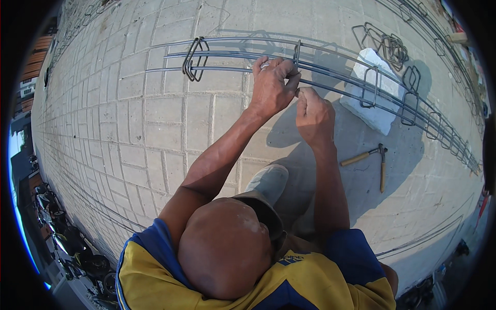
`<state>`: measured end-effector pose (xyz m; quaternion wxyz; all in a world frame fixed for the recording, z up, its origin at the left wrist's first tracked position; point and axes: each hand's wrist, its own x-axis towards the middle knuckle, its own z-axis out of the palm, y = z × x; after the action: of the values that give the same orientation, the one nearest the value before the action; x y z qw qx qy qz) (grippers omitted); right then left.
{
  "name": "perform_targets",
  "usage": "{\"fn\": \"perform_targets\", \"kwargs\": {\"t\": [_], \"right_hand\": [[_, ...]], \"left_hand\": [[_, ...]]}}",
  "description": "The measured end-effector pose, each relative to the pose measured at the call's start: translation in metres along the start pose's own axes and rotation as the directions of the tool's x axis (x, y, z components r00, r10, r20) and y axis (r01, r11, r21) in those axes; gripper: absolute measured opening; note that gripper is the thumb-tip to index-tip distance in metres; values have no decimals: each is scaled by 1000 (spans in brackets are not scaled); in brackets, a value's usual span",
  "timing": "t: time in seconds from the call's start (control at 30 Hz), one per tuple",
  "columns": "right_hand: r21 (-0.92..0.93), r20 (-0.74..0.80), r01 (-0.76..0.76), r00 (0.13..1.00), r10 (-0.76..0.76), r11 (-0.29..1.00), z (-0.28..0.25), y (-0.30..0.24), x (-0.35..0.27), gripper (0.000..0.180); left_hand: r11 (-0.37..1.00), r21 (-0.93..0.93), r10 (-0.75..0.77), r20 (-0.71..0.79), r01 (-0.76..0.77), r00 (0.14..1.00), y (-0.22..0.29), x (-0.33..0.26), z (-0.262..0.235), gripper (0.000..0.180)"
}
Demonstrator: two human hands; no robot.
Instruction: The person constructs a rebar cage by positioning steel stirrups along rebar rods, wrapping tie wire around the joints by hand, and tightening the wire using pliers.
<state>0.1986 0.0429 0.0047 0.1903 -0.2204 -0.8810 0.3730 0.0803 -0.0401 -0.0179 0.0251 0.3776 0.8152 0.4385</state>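
A long, narrow rebar cage [235, 53] of thin steel bars runs across in front of me. My left hand [274, 87] is closed over its lower bars, beside an upright wire stirrup [297, 51]. Just below and right of it, my right hand [314, 116] is held in a pinch, thumb and forefinger together; whatever lies between them is too small to make out. Several stirrups are bunched on the cage's left part [194, 59], and others are spread along the bars to the right.
Under the cage's right part lies a white slab [380, 116]. Loose bent stirrups [395, 51] are heaped behind it. Pincers [382, 168] with spread handles lie on the paving [165, 126] right of my right arm. More bar cages [439, 39] stretch along the far right; motorcycles [70, 240] stand far left.
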Motion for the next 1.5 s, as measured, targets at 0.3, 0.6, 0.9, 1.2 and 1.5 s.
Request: {"fn": "perform_targets", "kwargs": {"t": [0.3,0.6,0.9,1.2,1.5], "right_hand": [[-203,509,-61,846,158,977,-25,56,127,21],[-509,834,-237,100,542,827,-18,75,146,18],[-533,70,42,998,-5,845,0,9,0,28],[-128,45,-104,993,110,986,23,-1,-21,15],[-279,68,181,983,-168,943,-33,13,51,20]], "left_hand": [[998,10,60,58,-61,996,-3,-2,-2,7],[994,4,108,188,-111,976,-10,7,0,8],[988,121,60,238,-91,969,-4,8,-6,13],[903,-5,415,260,-429,872,-37,5,-20,12],[924,69,369,106,-377,924,-32,-4,-3,12]]}}
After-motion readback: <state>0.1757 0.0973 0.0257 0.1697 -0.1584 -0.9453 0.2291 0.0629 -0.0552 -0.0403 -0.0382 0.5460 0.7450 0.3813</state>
